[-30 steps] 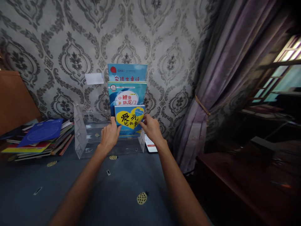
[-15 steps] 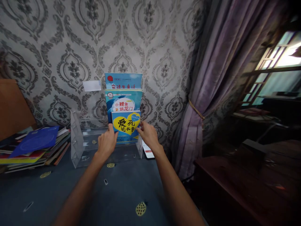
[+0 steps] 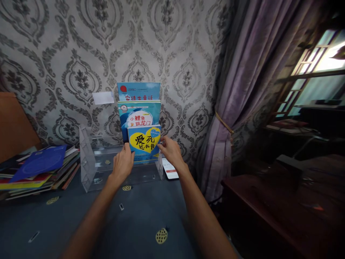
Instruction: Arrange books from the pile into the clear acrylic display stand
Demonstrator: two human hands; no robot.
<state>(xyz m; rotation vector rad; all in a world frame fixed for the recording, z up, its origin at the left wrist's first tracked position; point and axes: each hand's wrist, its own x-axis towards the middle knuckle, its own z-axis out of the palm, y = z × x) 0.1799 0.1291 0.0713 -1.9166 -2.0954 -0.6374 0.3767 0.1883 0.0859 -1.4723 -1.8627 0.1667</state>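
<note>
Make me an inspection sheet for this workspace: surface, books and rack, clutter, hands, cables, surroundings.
Surface: dark blue tablecloth, pineapple prints.
Books and rack: yellow-heart book in front; teal book and blue book stand behind, at the right end of the clear rack.
Clutter: uneven book pile left of the rack; phone to its right.
Hands: left hand and right hand hold the yellow-heart book's opposite edges.
Cables: pale line at far right, possibly one; too dim to tell.
Surroundings: patterned wallpaper, tied-back purple curtain, window.

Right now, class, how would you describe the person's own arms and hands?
The left hand and right hand are ungloved, with no ring or watch visible. The slim forearms are bare, without sleeves in view, and taper towards the hands.
</note>
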